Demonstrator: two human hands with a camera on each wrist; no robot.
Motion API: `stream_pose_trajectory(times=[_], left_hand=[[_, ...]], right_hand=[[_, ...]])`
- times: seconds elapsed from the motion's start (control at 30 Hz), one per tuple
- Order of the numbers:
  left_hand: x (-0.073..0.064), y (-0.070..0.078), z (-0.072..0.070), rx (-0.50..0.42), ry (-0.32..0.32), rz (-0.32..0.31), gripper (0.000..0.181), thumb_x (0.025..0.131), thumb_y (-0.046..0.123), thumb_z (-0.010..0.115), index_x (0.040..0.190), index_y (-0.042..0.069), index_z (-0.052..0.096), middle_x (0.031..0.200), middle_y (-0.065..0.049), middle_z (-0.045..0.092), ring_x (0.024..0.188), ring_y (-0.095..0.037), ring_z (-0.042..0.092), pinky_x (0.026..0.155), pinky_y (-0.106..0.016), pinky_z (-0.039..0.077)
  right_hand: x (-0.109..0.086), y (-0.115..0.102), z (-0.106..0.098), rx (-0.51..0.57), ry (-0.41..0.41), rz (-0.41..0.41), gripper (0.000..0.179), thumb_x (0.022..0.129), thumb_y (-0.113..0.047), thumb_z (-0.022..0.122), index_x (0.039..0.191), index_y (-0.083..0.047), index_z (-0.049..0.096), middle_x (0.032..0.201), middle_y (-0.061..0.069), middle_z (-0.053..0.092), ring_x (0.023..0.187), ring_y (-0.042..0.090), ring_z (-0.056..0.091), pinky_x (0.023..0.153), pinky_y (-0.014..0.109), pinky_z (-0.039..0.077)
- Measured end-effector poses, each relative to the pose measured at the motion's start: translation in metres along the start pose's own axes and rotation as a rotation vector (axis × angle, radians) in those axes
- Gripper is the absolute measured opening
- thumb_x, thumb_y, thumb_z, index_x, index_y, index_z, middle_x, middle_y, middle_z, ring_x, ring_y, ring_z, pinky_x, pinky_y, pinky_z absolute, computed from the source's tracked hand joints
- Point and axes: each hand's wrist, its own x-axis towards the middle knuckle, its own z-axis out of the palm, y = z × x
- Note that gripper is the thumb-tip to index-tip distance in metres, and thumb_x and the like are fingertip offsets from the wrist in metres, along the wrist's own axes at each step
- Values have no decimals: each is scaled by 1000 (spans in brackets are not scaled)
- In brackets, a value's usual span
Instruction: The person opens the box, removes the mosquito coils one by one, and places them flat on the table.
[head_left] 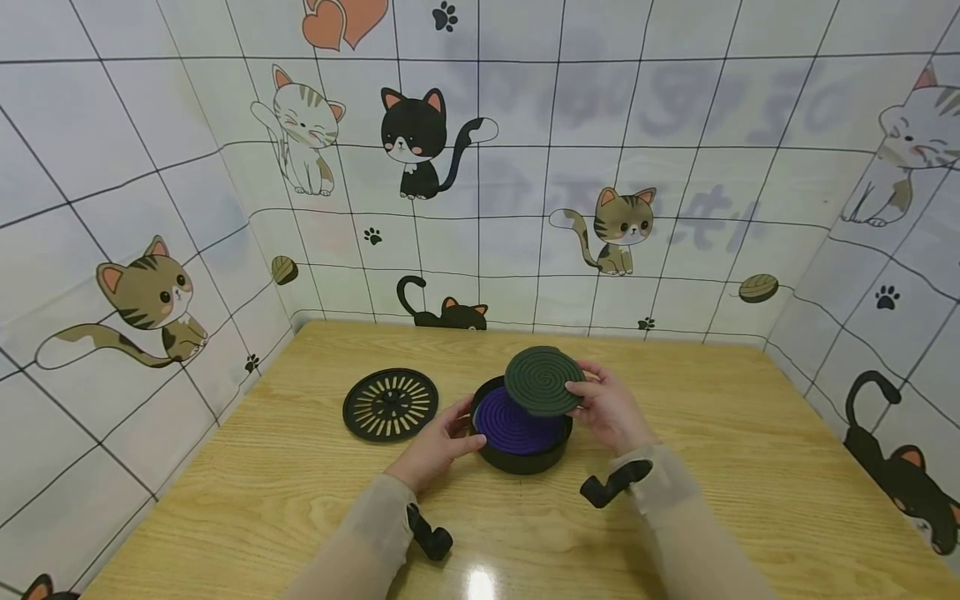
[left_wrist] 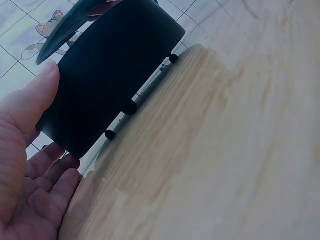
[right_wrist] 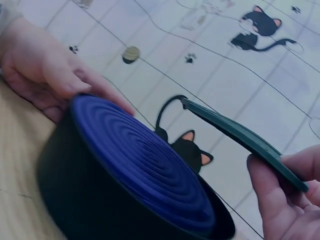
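In the head view, a round black mosquito coil holder (head_left: 523,463) stands on the table with small feet under its base. Inside it, purple mosquito coils (head_left: 510,427) lie flat near rim level. My left hand (head_left: 437,448) grips the holder's left side, thumb by the rim and fingers around the wall. Between thumb and fingers, my right hand (head_left: 613,410) pinches the right edge of a green mosquito coil (head_left: 542,381). The right wrist view has this green coil (right_wrist: 240,136) raised and tilted above the purple ones, apart from them.
A black slotted lid (head_left: 392,402) with a centre knob lies on the wooden table (head_left: 720,467) left of the holder. Walls with a cat-print grid covering (head_left: 517,183) rise behind and on both sides. Black curved mounts (head_left: 617,483) are strapped at both wrists.
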Motion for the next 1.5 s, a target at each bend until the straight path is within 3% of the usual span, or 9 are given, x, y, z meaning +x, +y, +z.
stream_pose_trajectory(times=[0.13, 0.23, 0.43, 0.57, 0.87, 0.97, 1.13, 1.27, 1.5], left_hand=[[0, 0, 0, 31, 13, -14, 82, 90, 27, 70, 154, 15, 21, 155, -12, 27, 139, -32, 31, 110, -45, 33], [-1, 0, 0, 45, 18, -20, 82, 89, 29, 71, 154, 17, 22, 155, -12, 28, 139, -32, 31, 110, -45, 33], [0, -1, -1, 56, 14, -5, 83, 89, 28, 71, 154, 15, 21, 155, -13, 28, 139, -32, 31, 110, -45, 32], [0, 0, -1, 55, 11, -2, 83, 89, 26, 71, 154, 13, 21, 155, -14, 28, 139, -33, 31, 110, -46, 32], [0, 0, -2, 61, 17, -3, 83, 89, 28, 71, 154, 15, 22, 154, -14, 30, 138, -32, 34, 109, -45, 34], [1, -2, -2, 51, 13, -2, 83, 89, 27, 71, 154, 15, 21, 154, -14, 30, 138, -32, 34, 109, -45, 35], [2, -4, -2, 36, 8, -3, 83, 89, 26, 71, 154, 15, 21, 154, -14, 29, 138, -32, 33, 109, -43, 35], [2, -4, -2, 33, 8, -1, 82, 89, 26, 71, 154, 15, 22, 153, -13, 31, 138, -31, 34, 108, -43, 35], [1, -2, -1, 44, 13, -5, 83, 89, 27, 71, 154, 16, 22, 153, -12, 31, 138, -30, 33, 109, -43, 34]], right_hand=[[7, -8, -12, 108, 58, -11, 36, 95, 7, 52, 122, -12, 39, 96, 2, 61, 69, 12, 68, 57, 23, 56], [12, -13, -19, 158, 122, -9, 36, 95, 7, 52, 121, -14, 38, 101, 4, 61, 70, 13, 68, 56, 24, 56], [21, -18, -29, 202, 225, 21, 56, 96, 6, 48, 141, -14, 23, 133, 9, 43, 87, 12, 68, 70, 27, 57], [25, -17, -34, 222, 263, 34, 65, 96, 7, 45, 148, -13, 12, 142, 9, 36, 93, 12, 66, 76, 28, 57], [42, -2, -43, 221, 390, 56, 46, 92, 12, 48, 131, -7, 32, 130, 9, 43, 87, 13, 65, 71, 30, 57], [43, 2, -43, 205, 400, 70, 54, 92, 13, 47, 140, -5, 29, 139, 13, 40, 103, 19, 62, 79, 34, 56], [44, 8, -42, 225, 391, 86, 70, 93, 13, 41, 153, -6, 11, 154, 17, 24, 132, 30, 40, 99, 42, 42], [47, 14, -44, 249, 407, 94, 74, 93, 14, 40, 154, -8, 5, 157, 16, 17, 136, 32, 34, 104, 45, 37], [53, 20, -46, 219, 461, 116, 76, 92, 14, 43, 154, -9, 7, 156, 16, 18, 133, 31, 38, 98, 42, 43]])
